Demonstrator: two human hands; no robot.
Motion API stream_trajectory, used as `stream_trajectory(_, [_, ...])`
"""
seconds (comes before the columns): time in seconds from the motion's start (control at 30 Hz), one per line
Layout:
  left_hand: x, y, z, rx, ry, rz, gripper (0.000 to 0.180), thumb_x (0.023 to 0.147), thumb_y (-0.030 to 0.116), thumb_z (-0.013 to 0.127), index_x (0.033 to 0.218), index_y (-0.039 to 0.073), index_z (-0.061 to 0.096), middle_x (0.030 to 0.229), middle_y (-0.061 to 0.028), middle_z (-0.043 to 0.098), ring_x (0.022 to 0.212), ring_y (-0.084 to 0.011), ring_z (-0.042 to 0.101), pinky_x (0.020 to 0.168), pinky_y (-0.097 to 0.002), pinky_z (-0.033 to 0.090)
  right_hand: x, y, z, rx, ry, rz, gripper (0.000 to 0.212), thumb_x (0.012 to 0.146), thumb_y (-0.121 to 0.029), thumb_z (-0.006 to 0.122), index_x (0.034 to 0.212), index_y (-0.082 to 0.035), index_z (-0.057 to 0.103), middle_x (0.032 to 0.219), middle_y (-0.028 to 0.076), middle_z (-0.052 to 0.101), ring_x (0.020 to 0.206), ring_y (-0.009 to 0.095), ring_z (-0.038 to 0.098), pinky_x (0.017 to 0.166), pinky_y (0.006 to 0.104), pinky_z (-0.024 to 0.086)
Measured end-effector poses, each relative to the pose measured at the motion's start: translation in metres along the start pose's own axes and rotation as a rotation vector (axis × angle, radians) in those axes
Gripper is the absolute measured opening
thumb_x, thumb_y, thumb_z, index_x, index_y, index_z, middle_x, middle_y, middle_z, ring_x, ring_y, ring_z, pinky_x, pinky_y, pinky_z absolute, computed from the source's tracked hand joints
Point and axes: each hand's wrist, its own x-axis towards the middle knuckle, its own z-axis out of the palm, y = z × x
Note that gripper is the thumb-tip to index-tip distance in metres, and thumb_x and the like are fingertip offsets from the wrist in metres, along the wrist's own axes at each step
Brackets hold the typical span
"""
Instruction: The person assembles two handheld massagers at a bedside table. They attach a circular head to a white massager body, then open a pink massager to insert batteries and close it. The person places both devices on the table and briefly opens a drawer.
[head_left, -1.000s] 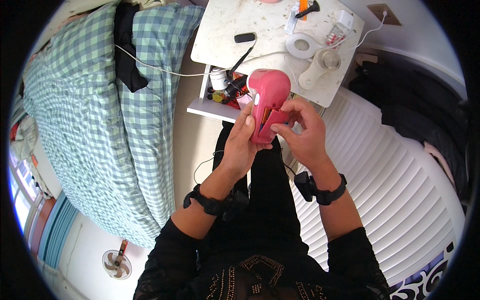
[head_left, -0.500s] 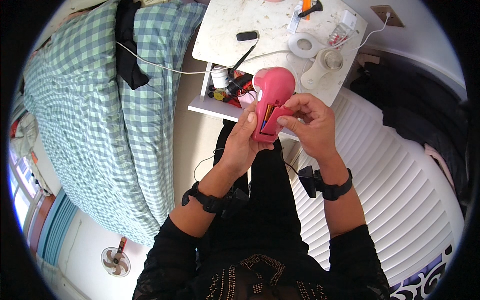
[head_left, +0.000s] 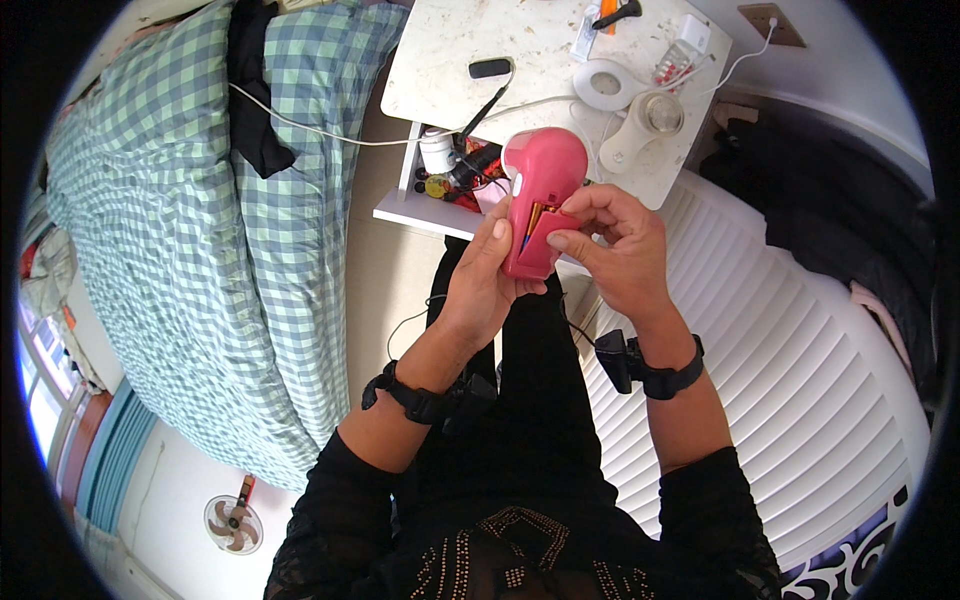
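A pink plastic device (head_left: 541, 178) with a rounded top is held upright in front of me. My left hand (head_left: 487, 280) grips its lower body from the left and below. My right hand (head_left: 613, 240) pinches a small pink cover at the device's open compartment, where yellow and blue parts show inside. Both wrists carry black bands with small black units.
A white side table (head_left: 500, 40) behind the device holds a tape roll (head_left: 607, 84), a white bottle-like item (head_left: 640, 125), a black plug with cable, and small clutter on its lower shelf. A checked blanket on a bed (head_left: 190, 230) lies left; a white slatted panel (head_left: 800, 370) right.
The device has tilted a little and moved slightly right in my hands. My right fingers shifted on the small cover at the compartment.
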Motion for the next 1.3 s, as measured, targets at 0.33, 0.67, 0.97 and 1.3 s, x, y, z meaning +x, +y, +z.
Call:
stream_trajectory(0.33, [0.002,0.001,0.001,-0.018,-0.021,0.023,0.059,0.097,0.049,0.039,0.14,0.009,0.032,0.111,-0.0046,0.056,0.09,-0.0114,0.058,0.068,-0.0252,0.052,-0.003,0.006,0.004,-0.062,0.093,-0.117,0.026,0.073,-0.007,0.078,0.094,-0.004,0.063,0.081,0.002,0.065,0.07,0.006,0.057,0.061,0.021,0.045])
stream_trajectory(0.67, [-0.001,0.002,0.004,0.008,0.008,-0.006,0.056,0.098,0.049,0.034,0.138,0.011,0.034,0.115,-0.0042,0.054,0.091,-0.0119,0.056,0.069,-0.0259,0.051,-0.001,0.014,0.006,-0.29,0.186,-0.281,0.03,0.067,-0.01,0.081,0.092,-0.006,0.065,0.088,0.003,0.058,0.069,0.011,0.051,0.06,0.0236,0.042])
stream_trajectory(0.97, [0.0,0.002,0.006,0.003,-0.014,0.038,0.057,0.099,0.041,0.038,0.144,0.01,0.026,0.117,-0.0045,0.053,0.092,-0.0117,0.056,0.069,-0.0266,0.05,-0.007,0.019,0.01,-0.455,0.234,-0.328,0.029,0.069,-0.005,0.079,0.096,-0.006,0.067,0.098,0.003,0.051,0.079,0.011,0.051,0.065,0.0216,0.044])
stream_trajectory(1.3, [-0.003,-0.004,0.001,0.229,0.026,0.058,0.059,0.099,0.036,0.039,0.147,0.008,0.018,0.124,-0.0077,0.05,0.095,-0.015,0.056,0.069,-0.0305,0.05,-0.006,0.029,0.005,0.254,0.218,0.193,0.081,0.066,-0.012,0.083,0.134,-0.003,0.039,0.114,0.008,0.053,0.103,0.017,0.054,0.08,0.0283,0.049])
